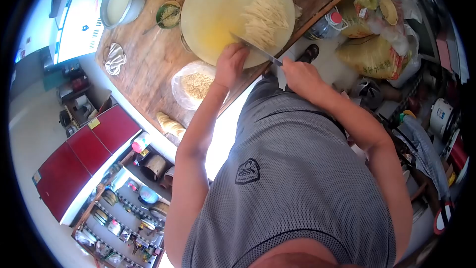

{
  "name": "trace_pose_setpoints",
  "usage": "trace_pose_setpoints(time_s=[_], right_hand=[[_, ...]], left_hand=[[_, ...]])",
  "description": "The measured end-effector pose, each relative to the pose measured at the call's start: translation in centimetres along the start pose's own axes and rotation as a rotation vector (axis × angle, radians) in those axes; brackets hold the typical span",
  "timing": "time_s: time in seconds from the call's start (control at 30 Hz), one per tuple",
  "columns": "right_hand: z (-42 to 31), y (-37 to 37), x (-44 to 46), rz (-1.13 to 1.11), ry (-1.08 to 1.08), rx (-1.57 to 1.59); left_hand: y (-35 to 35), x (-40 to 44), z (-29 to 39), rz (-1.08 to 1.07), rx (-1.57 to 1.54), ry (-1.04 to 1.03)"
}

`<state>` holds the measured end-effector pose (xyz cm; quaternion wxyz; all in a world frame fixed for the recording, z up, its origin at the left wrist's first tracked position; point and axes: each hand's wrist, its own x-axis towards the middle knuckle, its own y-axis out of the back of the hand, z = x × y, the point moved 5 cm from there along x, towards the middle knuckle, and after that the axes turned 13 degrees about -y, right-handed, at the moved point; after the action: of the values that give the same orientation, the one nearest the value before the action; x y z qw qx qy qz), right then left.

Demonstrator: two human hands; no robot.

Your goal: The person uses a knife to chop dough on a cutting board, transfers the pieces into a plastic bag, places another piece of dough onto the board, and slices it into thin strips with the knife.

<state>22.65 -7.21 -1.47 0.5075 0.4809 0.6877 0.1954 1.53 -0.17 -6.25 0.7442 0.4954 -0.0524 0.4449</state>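
Observation:
My right hand (301, 76) is closed around the handle of a kitchen knife (259, 49), whose blade slants up and left over the near edge of a round cutting board (201, 7). Beside the blade, my left hand (232, 62) rests at the board's edge with its fingers bent together; what they hold, if anything, is hidden. A heap of pale cut strips (265, 17) lies on the right part of the board. The middle of the board has a yellowish patch. Left of my left forearm sits a clear plastic bag (179, 85) with chopped pale bits (197, 84) inside.
On the wooden table (144, 49) stand a metal pot (137, 6) and a green bowl (159, 16). A striped cloth (115, 58) and a ridged pale piece (170, 124) lie there too. Full sacks (369, 57) and a plastic jug (325, 27) stand on the floor right.

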Motion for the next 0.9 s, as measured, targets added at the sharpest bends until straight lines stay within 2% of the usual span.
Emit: trace_pose_setpoints(time_s=[0.17,0.23,0.33,0.47,0.77,0.9], right_hand=[[1.0,0.5,-1.0,-0.015,-0.038,-0.009],[1.0,1.3,-1.3,-0.020,0.006,-0.093],[-0.2,2.4,-2.3,0.001,0.024,-0.046],[-0.2,0.1,-0.3,-0.013,0.020,-0.015],[0.1,0.9,-1.7,-0.018,0.026,-0.099],[0.0,-0.1,-0.2,0.009,0.039,-0.009]], left_hand=[[0.3,-0.1,0.0,-0.011,-0.001,-0.029],[0.2,-0.1,0.0,-0.008,-0.002,-0.027],[0.2,-0.1,0.1,0.007,0.000,-0.021],[0.1,-0.3,-0.1,-0.011,0.005,0.003],[0.2,-0.3,0.1,0.008,-0.007,0.012],[0.3,-0.1,0.1,0.012,-0.017,0.009]])
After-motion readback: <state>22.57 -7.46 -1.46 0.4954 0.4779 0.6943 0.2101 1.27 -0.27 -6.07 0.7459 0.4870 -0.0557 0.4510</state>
